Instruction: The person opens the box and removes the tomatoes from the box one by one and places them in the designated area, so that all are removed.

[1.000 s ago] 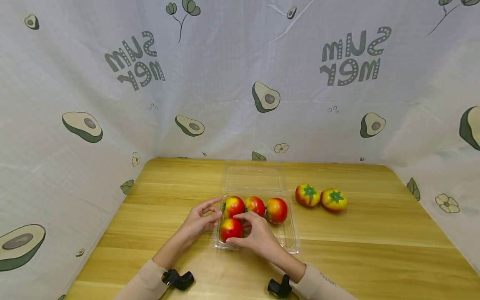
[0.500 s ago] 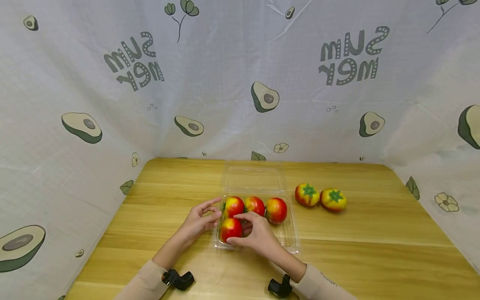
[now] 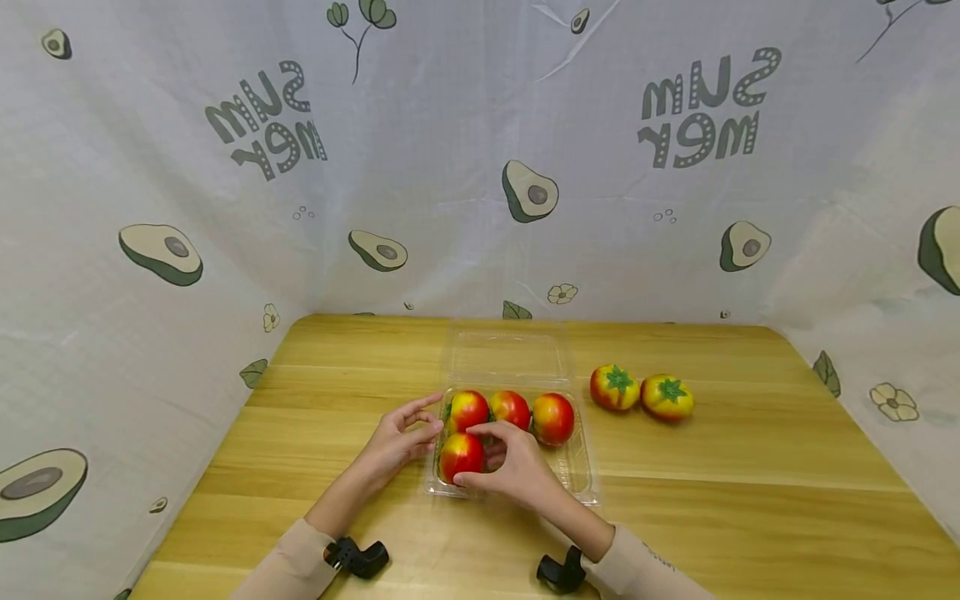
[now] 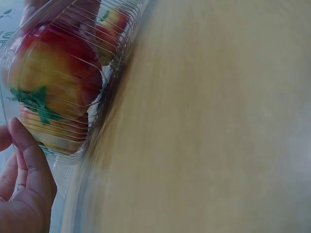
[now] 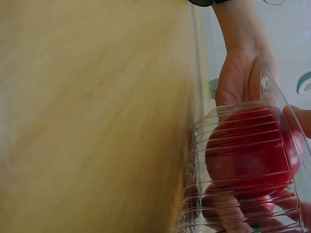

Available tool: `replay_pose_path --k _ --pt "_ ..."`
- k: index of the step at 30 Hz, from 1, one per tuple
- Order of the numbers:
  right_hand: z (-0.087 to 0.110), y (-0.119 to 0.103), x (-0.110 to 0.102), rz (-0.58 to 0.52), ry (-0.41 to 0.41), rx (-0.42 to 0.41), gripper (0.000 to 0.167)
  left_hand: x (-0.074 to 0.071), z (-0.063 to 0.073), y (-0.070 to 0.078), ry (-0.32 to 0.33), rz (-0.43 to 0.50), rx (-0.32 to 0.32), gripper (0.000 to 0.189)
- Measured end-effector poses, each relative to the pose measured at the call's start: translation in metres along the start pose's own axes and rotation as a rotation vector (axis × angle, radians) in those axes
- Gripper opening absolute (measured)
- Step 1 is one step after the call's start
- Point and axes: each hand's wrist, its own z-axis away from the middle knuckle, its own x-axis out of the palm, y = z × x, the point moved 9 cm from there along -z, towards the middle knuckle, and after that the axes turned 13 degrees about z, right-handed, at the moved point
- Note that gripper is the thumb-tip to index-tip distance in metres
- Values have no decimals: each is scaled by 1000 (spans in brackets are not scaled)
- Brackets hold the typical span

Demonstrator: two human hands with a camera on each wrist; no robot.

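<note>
The right hand (image 3: 517, 468) is curling thumb and fingers round a red-and-yellow fruit (image 3: 460, 457), which is lying on its side in the near-left corner of a clear container (image 3: 576, 471). Its green crown (image 4: 40, 103) is facing left, its stem axis running roughly sideways. Apart from the right, the left hand (image 3: 399, 437) is touching the container's left wall with loose fingers.

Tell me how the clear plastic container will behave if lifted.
The container probably flexes: its ribbed walls look thin. Its lid, open behind it, may flop. The container could tilt, its front-right corner being bare.
</note>
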Motion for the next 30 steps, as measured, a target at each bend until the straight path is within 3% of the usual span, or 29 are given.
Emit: replay_pose_path --k 9,30 --pt "-2 -2 1 19 -12 4 61 2 1 3 1 -1 6 56" --pt "1 -7 -2 70 13 0 56 3 4 4 16 4 -3 56"
